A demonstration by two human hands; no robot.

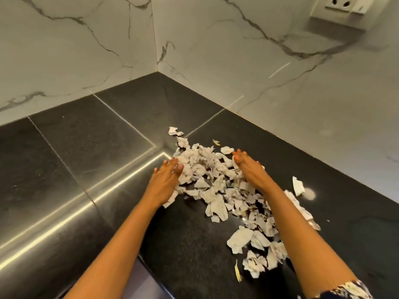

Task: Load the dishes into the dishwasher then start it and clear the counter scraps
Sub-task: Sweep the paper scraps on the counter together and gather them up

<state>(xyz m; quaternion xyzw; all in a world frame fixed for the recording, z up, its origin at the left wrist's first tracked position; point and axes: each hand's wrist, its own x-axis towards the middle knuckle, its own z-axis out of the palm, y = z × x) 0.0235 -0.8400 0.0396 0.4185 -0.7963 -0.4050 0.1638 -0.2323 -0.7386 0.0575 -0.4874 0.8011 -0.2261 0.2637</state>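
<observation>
While both hands bracket the heap, scraps (218,184) spread across the dark table (90,147), from the centre of the frame down toward the lower right. Torn, crumpled pale pieces, papery or peel-like; cannot tell which. A loose mound at the centre, a thinner trail under the right forearm, a few strays apart: one small cluster (175,131) just above the mound, one flat piece (298,186) at right beside a pale powdery smear (309,194), one thin yellowish sliver (238,274) near the bottom edge.

Left hand (165,180) flat and released, fingers spread, palm down, touching the left edge of the mound. Right hand (248,167) likewise unclenched, fingers extended along the right side of the mound, fingertips at its far end. Nothing grasped in either; both placed as walls on opposite sides.

Judged from looks: very light, dry, soft, no stiffness, no weight to hold them in place. Likely to slide easily on the polished stone and to flutter or scatter under a quick sweep. Not fragile in any way that matters. No single place to take hold of; better gathered by pressing the palms inward along the table, compacting the mound, then scooping from beneath at both sides. Strays and powder probably needing a separate pass. Dishwasher and dishes not in view.
</observation>
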